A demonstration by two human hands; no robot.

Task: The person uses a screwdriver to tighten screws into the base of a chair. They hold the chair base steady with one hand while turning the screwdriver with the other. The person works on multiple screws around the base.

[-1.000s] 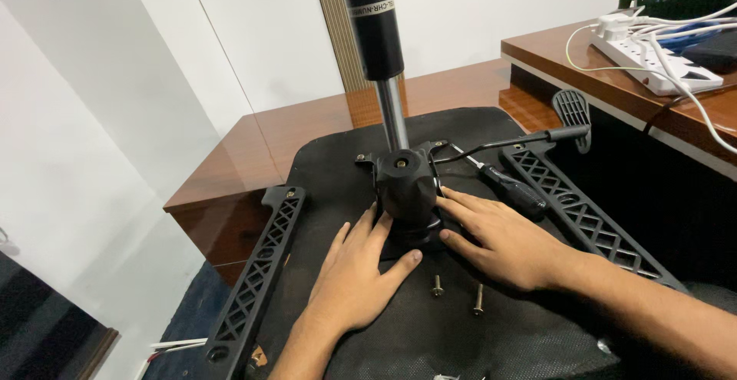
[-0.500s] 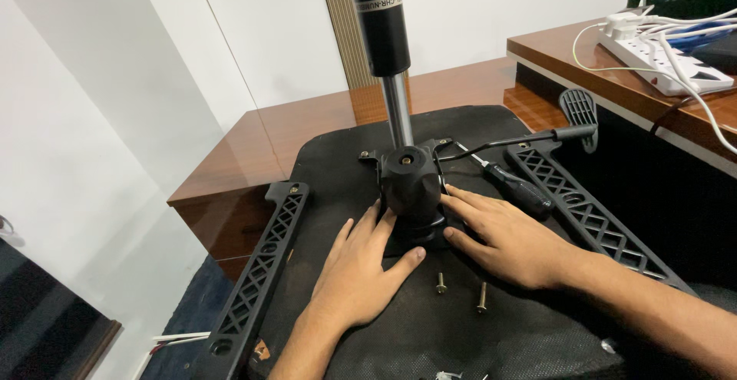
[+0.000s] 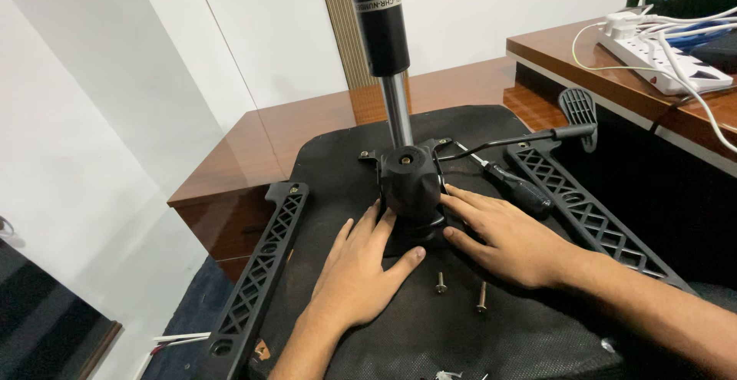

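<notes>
An upturned office chair seat [image 3: 345,173] lies in front of me, black underside up. A black tilt mechanism [image 3: 411,183] sits at its middle with a gas cylinder [image 3: 381,27] rising from it. My left hand [image 3: 361,265] lies flat on the seat, fingertips against the mechanism's base. My right hand [image 3: 510,234] rests palm down on the mechanism's right side, touching its plate. Two loose screws [image 3: 461,288] lie between my hands. A black-handled screwdriver [image 3: 518,188] lies just beyond my right hand.
Black lattice armrest brackets run along the left [image 3: 261,272] and right [image 3: 587,215] of the seat. A lever with a paddle [image 3: 576,111] sticks out to the right. A wooden desk [image 3: 307,130] is behind; a white power strip with cables [image 3: 660,50] sits at upper right.
The view has drifted slightly; both hands stay flat beside the mechanism with almost no movement.
</notes>
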